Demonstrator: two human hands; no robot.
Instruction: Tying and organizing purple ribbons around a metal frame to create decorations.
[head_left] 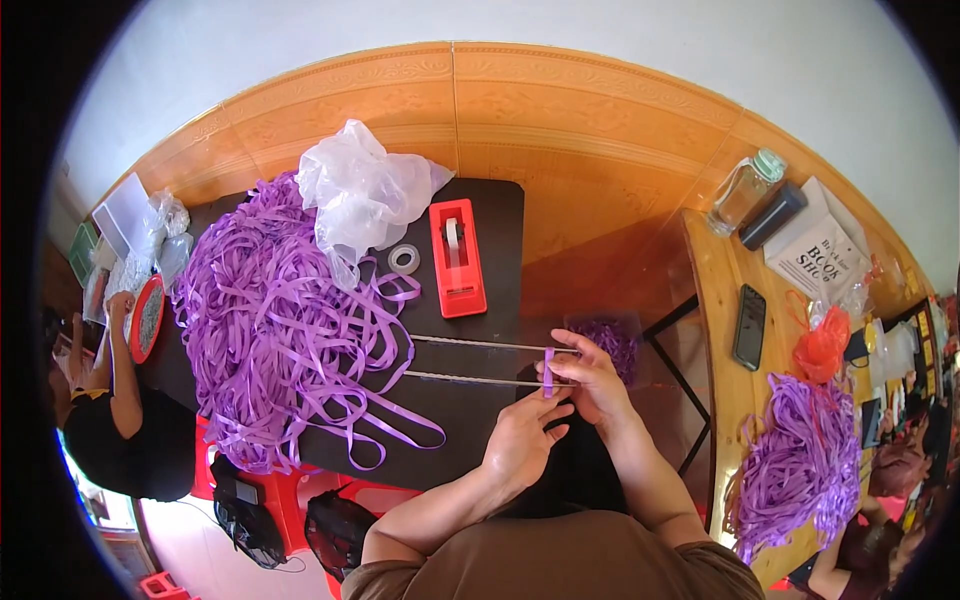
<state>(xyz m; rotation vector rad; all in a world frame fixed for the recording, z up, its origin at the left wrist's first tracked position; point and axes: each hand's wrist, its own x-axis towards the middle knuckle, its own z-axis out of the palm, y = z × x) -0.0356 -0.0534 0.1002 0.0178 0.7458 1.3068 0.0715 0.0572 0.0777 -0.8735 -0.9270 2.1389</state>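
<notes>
You face a white wall [600, 40] above orange tiled panelling [560, 130]; a dark worktop [500, 210] stands before you, a wooden table [722, 300] to your right.

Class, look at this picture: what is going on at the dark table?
A person's left hand and right hand pinch a short piece of purple ribbon around two thin rods lying across the dark table. A big heap of purple ribbon lies to the left, with a red tape dispenser behind.
</notes>
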